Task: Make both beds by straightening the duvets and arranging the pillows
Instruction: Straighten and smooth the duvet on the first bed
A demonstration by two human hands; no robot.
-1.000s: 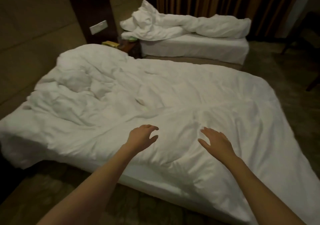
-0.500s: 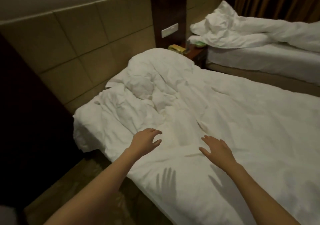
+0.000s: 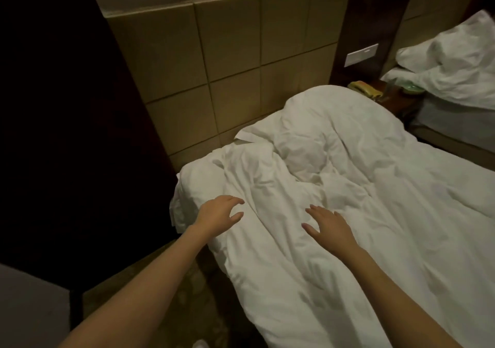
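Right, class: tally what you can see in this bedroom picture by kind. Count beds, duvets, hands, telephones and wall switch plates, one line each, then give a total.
Beds: 2, near bed and far bed
Duvets: 2, near duvet and far duvet
Hands: 2, left hand and right hand
Telephones: 1, telephone
Wall switch plates: 1, switch plate
Total: 8

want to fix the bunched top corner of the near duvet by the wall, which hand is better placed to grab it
Left, most likely. The left hand hangs open right beside the bunched corner of the near duvet by the headboard. The right hand is open farther toward the duvet's middle.
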